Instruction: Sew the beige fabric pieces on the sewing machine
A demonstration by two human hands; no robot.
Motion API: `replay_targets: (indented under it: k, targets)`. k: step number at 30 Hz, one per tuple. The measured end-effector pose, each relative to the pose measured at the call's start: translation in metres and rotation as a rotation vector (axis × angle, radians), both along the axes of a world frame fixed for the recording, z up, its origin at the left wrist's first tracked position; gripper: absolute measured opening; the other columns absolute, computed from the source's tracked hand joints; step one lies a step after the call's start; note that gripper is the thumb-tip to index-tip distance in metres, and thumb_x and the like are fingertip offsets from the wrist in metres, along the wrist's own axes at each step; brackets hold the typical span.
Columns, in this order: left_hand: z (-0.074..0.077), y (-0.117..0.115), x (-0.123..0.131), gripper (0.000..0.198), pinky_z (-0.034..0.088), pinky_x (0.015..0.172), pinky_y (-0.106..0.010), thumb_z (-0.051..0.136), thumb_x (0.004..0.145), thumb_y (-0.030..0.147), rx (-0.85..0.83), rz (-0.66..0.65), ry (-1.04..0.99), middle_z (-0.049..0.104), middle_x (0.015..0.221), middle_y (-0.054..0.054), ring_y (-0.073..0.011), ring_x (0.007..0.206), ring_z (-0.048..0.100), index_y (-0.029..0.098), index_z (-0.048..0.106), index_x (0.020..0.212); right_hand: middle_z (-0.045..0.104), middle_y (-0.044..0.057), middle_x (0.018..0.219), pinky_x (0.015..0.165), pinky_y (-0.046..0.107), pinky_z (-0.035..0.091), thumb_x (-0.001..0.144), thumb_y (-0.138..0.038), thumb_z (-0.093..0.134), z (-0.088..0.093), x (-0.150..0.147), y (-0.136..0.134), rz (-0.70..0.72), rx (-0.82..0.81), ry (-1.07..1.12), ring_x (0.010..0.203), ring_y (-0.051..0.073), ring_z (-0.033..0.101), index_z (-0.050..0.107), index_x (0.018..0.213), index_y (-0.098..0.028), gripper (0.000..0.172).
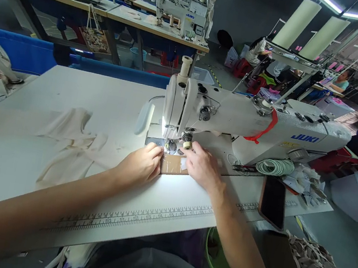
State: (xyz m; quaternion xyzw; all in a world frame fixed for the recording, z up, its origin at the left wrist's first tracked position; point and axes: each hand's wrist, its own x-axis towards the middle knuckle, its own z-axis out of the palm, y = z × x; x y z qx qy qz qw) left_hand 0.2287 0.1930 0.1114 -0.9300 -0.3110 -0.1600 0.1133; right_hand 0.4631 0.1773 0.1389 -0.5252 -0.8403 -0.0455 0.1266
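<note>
A white JUKI sewing machine [270, 125] stands on the worktable, its needle end between my two hands. My left hand [146, 160] rests at the left of the needle area, thumb and fingers pressed together; whatever they pinch is hidden. My right hand [203, 165] is at the right of the presser foot, fingers bent in close to it. What those fingertips hold is too small to make out. Between both hands lies a brown taped plate [170, 165] at the table's front side. Pale cream fabric pieces [71, 147] lie loosely to the left of my left hand.
A phone [273, 201], a coil of pale green cord [275, 166] and fabric scraps [307, 184] lie at the right. A printed ruler [137, 215] runs along the front edge. Below is a green bin [219, 256]. Other sewing machines [182, 16] and people are behind.
</note>
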Motion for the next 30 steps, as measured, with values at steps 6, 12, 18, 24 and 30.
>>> replay_targets:
  k: [6, 12, 18, 24, 30]
  targets:
    - [-0.005, 0.004, 0.001, 0.033, 0.057, 0.074, -0.036, 0.041, 0.1, 0.015, 0.016, 0.005, -0.033, 0.069, 0.095, -0.013, -0.0258, 0.086, 0.059, 0.017, 0.073, 0.093, 0.064, 0.007, 0.101, 0.068, 0.03, 0.043, 0.095, -0.006, 0.047, 0.0, 0.001, -0.001, -0.005, 0.003, 0.014, 0.082, 0.017, 0.059, 0.075, 0.113, -0.02, 0.037]
    - [-0.008, 0.006, -0.001, 0.034, 0.056, 0.075, -0.036, 0.039, 0.101, 0.015, 0.04, -0.031, -0.052, 0.07, 0.098, -0.016, -0.0258, 0.085, 0.058, 0.013, 0.071, 0.089, 0.07, 0.01, 0.11, 0.074, 0.031, 0.045, 0.096, -0.008, 0.049, -0.004, -0.006, -0.001, -0.011, -0.007, 0.015, 0.087, 0.019, 0.065, 0.076, 0.113, -0.019, 0.033]
    - [-0.005, 0.007, -0.003, 0.034, 0.057, 0.076, -0.038, 0.04, 0.103, 0.016, -0.011, -0.049, -0.105, 0.072, 0.101, -0.016, -0.0259, 0.087, 0.059, 0.014, 0.072, 0.093, 0.076, 0.009, 0.105, 0.068, 0.029, 0.041, 0.107, -0.026, 0.049, -0.011, -0.019, 0.015, -0.167, -0.048, 0.202, 0.085, 0.019, 0.068, 0.075, 0.101, -0.019, 0.028]
    - [-0.004, 0.008, -0.005, 0.037, 0.056, 0.074, -0.037, 0.039, 0.104, 0.018, 0.003, -0.059, -0.075, 0.072, 0.101, -0.016, -0.0257, 0.086, 0.058, 0.012, 0.073, 0.091, 0.079, 0.006, 0.092, 0.065, 0.027, 0.034, 0.105, -0.037, 0.059, -0.016, -0.019, 0.028, -0.242, -0.041, 0.293, 0.081, 0.018, 0.068, 0.071, 0.087, -0.021, 0.028]
    - [-0.007, 0.011, -0.006, 0.034, 0.057, 0.073, -0.037, 0.041, 0.103, 0.018, 0.06, -0.088, -0.118, 0.073, 0.101, -0.016, -0.0254, 0.085, 0.06, 0.011, 0.072, 0.093, 0.079, 0.005, 0.092, 0.064, 0.027, 0.032, 0.106, -0.037, 0.058, -0.014, -0.017, 0.017, -0.204, -0.025, 0.341, 0.078, 0.016, 0.066, 0.072, 0.089, -0.021, 0.027]
